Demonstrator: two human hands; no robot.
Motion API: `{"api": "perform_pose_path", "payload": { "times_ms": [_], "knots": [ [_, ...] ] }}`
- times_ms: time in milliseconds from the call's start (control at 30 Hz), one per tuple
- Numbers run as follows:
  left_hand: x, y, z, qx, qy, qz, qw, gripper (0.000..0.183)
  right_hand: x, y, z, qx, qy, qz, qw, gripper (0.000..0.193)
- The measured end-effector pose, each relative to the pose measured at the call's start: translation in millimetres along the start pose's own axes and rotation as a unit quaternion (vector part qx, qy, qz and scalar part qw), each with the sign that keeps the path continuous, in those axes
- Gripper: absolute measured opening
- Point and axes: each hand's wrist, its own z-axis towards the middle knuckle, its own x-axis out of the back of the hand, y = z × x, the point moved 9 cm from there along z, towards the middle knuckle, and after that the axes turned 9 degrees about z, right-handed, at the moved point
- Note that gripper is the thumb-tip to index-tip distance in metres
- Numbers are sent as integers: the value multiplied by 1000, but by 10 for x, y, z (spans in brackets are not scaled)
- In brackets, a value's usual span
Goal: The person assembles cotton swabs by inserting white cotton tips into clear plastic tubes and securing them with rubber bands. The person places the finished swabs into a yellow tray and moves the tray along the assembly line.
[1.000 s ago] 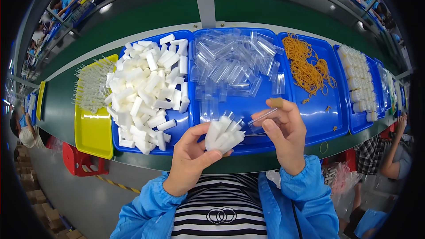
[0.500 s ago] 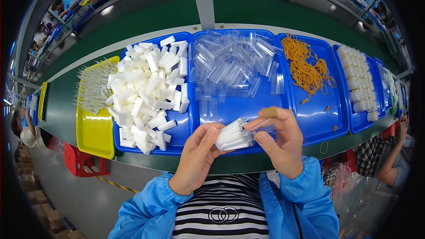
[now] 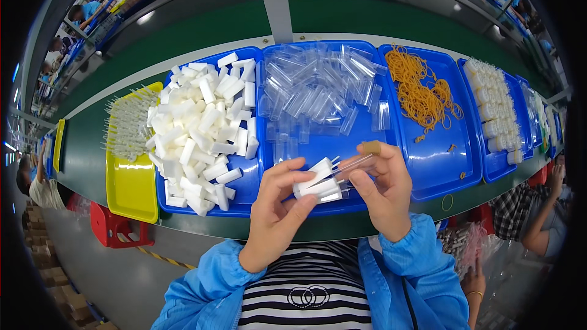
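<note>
My left hand (image 3: 273, 211) is closed around a small bundle of white blocky plastic pieces (image 3: 317, 186). Thin pale tips stick out from its right side. Between thumb and fingers, my right hand (image 3: 389, 194) pinches a clear plastic sleeve (image 3: 359, 162) close to those tips; whether it touches them I cannot tell. A tan wrap covers one right fingertip. Beyond my hands, loose clear sleeves (image 3: 315, 88) lie heaped in a blue tray (image 3: 312, 148). To the left, another blue tray (image 3: 244, 198) bears a tall pile of white pieces (image 3: 199, 128).
Far left, a yellow tray (image 3: 131, 192) holds thin pale sticks (image 3: 129, 122). Orange rubber bands (image 3: 416, 88) lie in a blue tray (image 3: 437, 174) at right, beside a tray of bundled white pieces (image 3: 494, 107). A red stool (image 3: 113, 227) stands below the table. Other people sit nearby.
My left fingers have shifted on the white bundle, which now spreads and shows its thin tips. The clear sleeve in my right hand has tilted slightly upward. A person's hand has appeared at lower right.
</note>
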Motion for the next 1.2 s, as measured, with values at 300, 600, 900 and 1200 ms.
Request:
{"api": "perform_pose_path", "payload": {
  "times_ms": [300,600,900,1200],
  "knots": [
    [9,-147,-44,30,13,-47,998,40,-11,118,-50,-61,8,100,993,38],
    [8,160,-84,-146,18,245,958,39,-49,128,-74,-46,29,90,994,37],
    [35,37,-45,-88,8,128,988,42,-86,115,-100,-48,33,118,991,37],
    [48,205,-83,-185,39,257,948,30,-141,117,-126,-37,28,115,992,37]
  ]
}}
